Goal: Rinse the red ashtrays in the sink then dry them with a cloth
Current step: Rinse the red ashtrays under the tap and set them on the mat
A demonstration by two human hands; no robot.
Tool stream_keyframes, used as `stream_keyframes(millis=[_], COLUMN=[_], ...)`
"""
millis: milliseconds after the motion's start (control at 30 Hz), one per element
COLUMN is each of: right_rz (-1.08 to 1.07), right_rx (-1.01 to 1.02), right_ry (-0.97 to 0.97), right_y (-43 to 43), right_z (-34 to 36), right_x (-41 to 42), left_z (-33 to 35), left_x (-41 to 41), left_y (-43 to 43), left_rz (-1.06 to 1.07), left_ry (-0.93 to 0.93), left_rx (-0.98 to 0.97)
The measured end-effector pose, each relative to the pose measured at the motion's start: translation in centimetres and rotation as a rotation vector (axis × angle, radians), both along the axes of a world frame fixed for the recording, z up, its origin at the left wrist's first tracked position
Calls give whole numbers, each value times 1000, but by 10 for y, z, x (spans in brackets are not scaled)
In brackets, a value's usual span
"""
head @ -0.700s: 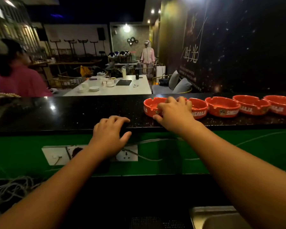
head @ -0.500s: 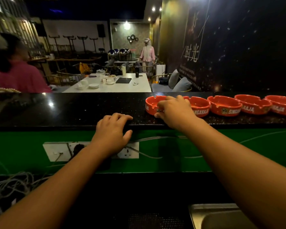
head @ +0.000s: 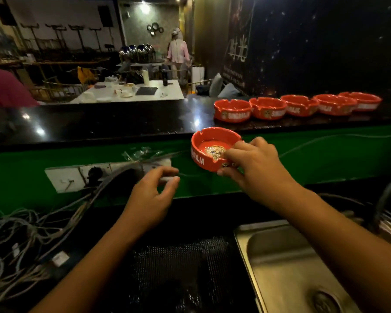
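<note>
My right hand (head: 255,163) grips a red ashtray (head: 209,146) by its right rim and holds it in the air below the black bar counter (head: 104,123). Crumpled silver foil (head: 215,151) lies inside it. My left hand (head: 154,188) hovers lower and to the left with its fingers apart and curled, holding nothing. Several more red ashtrays (head: 298,106) stand in a row on the counter at the right. A steel sink (head: 287,263) lies at the bottom right, under my right forearm.
A black mesh mat (head: 181,267) lies left of the sink. Tangled grey cables (head: 25,233) and a white socket strip (head: 77,177) sit at the left against the green panel. Beyond the counter are a white table (head: 131,93), and two persons.
My right hand has lifted one ashtray off the counter and brought it down toward me. My left hand has left the counter edge and dropped lower. The view has tilted down, showing the sink.
</note>
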State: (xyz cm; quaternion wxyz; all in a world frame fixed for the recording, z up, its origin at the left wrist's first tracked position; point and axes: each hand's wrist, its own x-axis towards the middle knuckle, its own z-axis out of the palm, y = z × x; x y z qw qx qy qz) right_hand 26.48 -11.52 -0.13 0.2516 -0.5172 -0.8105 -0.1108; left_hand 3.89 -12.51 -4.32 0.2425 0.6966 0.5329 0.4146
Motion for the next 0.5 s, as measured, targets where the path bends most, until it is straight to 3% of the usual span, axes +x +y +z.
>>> stream_keyframes(millis=[100, 200, 500], right_rz=[-14, -35, -44], right_rx=[14, -82, -312], right_ry=[35, 76, 72], right_y=[-39, -81, -175], right_z=[-38, -79, -203], right_x=[38, 81, 218], left_z=[-32, -65, -157], left_x=[31, 79, 246], left_y=[-25, -53, -115], left_rz=[-102, -169, -202], left_ry=[-202, -264, -635], left_rx=[-254, -474, -1054])
